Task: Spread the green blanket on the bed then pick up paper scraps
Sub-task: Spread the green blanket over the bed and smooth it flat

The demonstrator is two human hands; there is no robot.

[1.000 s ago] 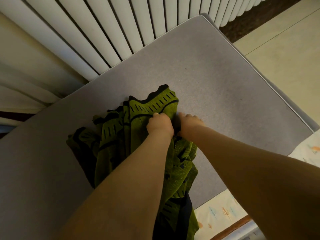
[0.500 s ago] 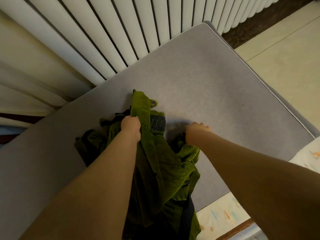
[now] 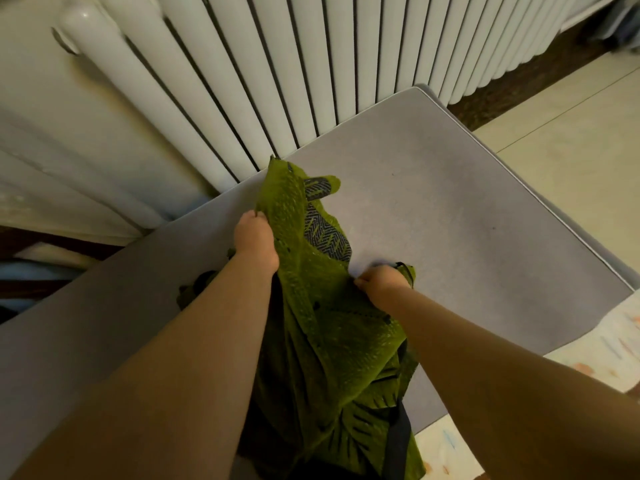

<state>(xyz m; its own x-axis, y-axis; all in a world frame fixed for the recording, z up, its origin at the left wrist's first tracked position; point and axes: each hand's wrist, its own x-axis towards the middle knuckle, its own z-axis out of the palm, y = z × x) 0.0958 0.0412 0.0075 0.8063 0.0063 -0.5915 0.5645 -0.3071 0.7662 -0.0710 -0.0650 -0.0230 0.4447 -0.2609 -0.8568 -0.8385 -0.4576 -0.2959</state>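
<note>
The green blanket (image 3: 332, 344), patterned with black, hangs bunched between my arms over the grey bed (image 3: 467, 237). My left hand (image 3: 256, 242) is closed on a raised fold of it, with a loose tip standing up above the fist. My right hand (image 3: 382, 284) grips another edge low, near the bed's surface. The lower part of the blanket drops out of view at the bottom of the frame. No paper scraps are visible.
A white ribbed radiator (image 3: 277, 81) runs along the far side of the bed. Pale tiled floor (image 3: 571, 140) lies to the right. A light patterned mat (image 3: 595, 355) shows past the bed's near right edge.
My left hand has lifted its fold of blanket up and toward the radiator. The hands have drawn apart, and the bundle has come up off the bed.
</note>
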